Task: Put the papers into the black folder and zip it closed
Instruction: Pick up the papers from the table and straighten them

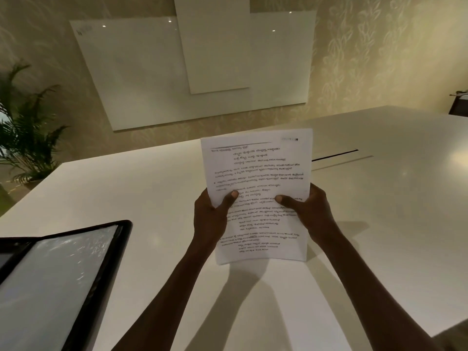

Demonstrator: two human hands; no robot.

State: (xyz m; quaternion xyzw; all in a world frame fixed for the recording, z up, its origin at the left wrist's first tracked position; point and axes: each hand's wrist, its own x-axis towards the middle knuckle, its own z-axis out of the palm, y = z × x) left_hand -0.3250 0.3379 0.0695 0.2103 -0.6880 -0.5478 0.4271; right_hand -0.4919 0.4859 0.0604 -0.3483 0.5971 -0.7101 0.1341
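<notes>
I hold a stack of printed white papers point(257, 173) upright above the white table point(157, 198), its lower edge near the tabletop. My left hand point(211, 219) grips the stack's left side with the thumb on the front page. My right hand point(310, 214) grips the right side the same way. The black folder point(115, 262) lies open at the lower left of the table, apart from the papers. A clear plastic sleeve point(53, 282) fills its inside, and its left part runs out of view.
A dark slot point(334, 155) is cut into the tabletop behind the papers to the right. White glass boards point(141, 72) hang on the patterned wall. A potted plant point(25, 127) stands at the far left beyond the table's edge.
</notes>
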